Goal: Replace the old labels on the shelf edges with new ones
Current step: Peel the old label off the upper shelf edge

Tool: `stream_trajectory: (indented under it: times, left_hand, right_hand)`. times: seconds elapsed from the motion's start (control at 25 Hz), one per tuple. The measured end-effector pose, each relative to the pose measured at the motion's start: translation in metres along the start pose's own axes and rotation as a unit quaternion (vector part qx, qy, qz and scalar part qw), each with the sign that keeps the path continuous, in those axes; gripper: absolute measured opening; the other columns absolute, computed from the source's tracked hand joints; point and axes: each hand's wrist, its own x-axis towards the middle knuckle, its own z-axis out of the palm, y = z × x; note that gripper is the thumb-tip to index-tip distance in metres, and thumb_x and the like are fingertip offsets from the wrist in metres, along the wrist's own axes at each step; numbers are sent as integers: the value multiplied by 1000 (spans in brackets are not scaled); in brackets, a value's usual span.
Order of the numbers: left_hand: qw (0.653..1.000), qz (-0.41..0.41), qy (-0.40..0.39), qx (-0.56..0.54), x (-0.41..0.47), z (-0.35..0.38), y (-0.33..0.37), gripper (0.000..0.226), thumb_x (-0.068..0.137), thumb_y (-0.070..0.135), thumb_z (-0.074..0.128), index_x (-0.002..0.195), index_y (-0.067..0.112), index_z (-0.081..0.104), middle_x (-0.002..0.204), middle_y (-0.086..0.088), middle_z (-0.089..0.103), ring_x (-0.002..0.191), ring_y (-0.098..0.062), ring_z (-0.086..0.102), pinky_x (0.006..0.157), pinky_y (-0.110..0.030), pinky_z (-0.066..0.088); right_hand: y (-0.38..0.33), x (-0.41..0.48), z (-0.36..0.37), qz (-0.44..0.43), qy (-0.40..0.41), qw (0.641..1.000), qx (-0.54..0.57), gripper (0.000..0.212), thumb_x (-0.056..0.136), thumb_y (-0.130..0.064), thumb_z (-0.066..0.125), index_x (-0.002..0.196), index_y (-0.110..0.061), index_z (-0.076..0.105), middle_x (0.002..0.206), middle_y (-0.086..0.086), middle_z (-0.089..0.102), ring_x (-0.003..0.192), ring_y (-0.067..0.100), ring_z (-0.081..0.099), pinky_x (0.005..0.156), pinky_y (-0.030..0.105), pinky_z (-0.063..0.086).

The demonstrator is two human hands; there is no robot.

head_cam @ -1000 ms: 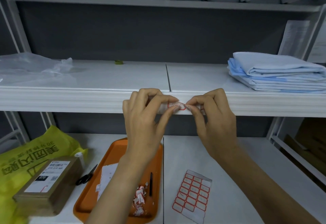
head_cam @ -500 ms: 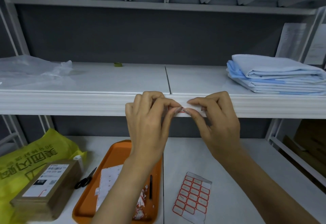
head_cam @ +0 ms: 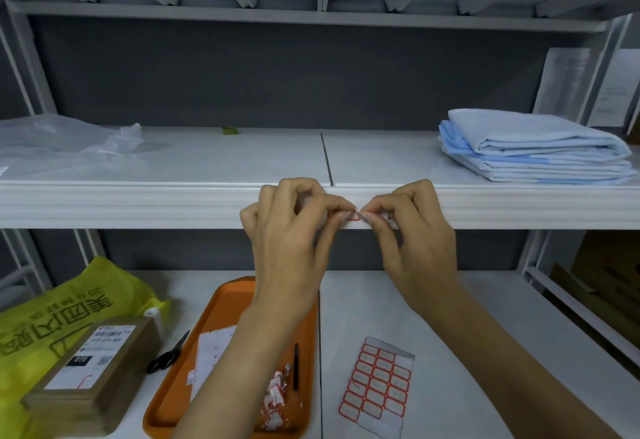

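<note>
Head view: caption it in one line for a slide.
Left hand and right hand pinch a red-bordered label at the shelf edge, above a tray of scraps and a label sheet.

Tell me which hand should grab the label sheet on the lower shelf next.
Right, probably. Both hands pinch the label on the shelf edge, but the label sheet lies below the right hand, right of the orange tray that sits under the left hand.
</note>
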Motion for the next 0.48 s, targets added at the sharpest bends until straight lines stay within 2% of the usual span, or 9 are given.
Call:
stream_trajectory:
  times: [0.08, 0.2, 0.32, 0.4, 0.48]
  left_hand:
    - [1000, 11, 0, 14, 3, -1, 0, 12, 88, 31, 66, 94, 23, 72, 100, -3, 60, 98, -14, 43, 79, -21, 16]
    - [1000, 27, -6, 7, 5, -1, -1, 20, 92, 34, 59, 95, 19, 72, 97, -5, 59, 95, -15, 43, 78, -20, 19]
    - [1000, 22, -4, -2, 4, 0, -1, 23, 92, 34, 56, 95, 18, 73, 97, -6, 59, 94, -14, 43, 78, -15, 21]
    - [1000, 17, 1, -14, 2, 1, -1, 22, 92, 33, 58, 95, 18, 73, 97, -5, 58, 96, -14, 44, 83, -13, 23]
    - [999, -5, 20, -45, -2, 1, -1, 19, 89, 31, 63, 96, 16, 72, 99, -7, 58, 98, -16, 46, 85, -14, 28]
  right_hand:
    - [0, 0, 0, 5, -5, 1000, -2, 13, 90, -12, 61, 91, -1, 68, 88, 11, 55, 78, 10, 48, 65, 12, 41]
    - [-1, 0, -2, 10, -2, 1000, 11, 17, 88, -15, 62, 91, 1, 69, 89, 12, 55, 81, 10, 48, 71, 9, 40]
    - [0, -1, -2, -2, -3, 1000, 8, 20, 86, -17, 65, 92, 2, 69, 95, 5, 50, 84, 12, 49, 74, 12, 41]
    - [-1, 0, -2, 1, -10, 1000, 4, 17, 88, -16, 64, 91, 0, 69, 96, 2, 46, 83, 10, 48, 76, 6, 38]
    - [-3, 1, -3, 20, -18, 1000, 4, 17, 89, -18, 61, 90, -3, 68, 93, 5, 51, 80, 8, 48, 72, 3, 36]
